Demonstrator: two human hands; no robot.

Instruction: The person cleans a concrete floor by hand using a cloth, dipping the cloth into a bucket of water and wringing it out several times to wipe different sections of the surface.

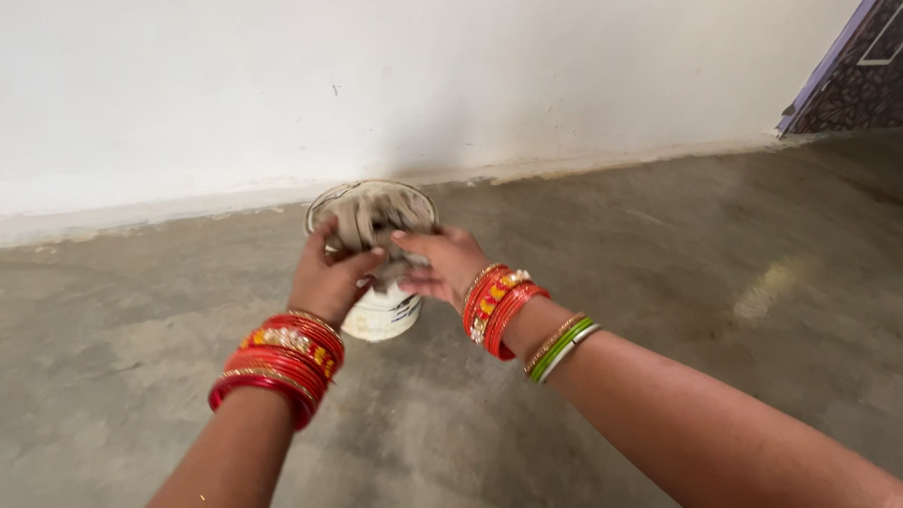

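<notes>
A white bucket stands on the concrete floor close to the wall. A grey, wet-looking cloth hangs over its mouth. My left hand grips the cloth from the left side. From the right, my right hand closes its fingers on the same cloth. Both hands meet just above the bucket's rim. Stacks of red and gold bangles cover both wrists, with a few green and white ones higher on my right forearm. The inside of the bucket is hidden by the cloth and hands.
A white wall runs along the back, meeting the grey concrete floor just behind the bucket. A dark patterned door or panel with a purple edge stands at the far right.
</notes>
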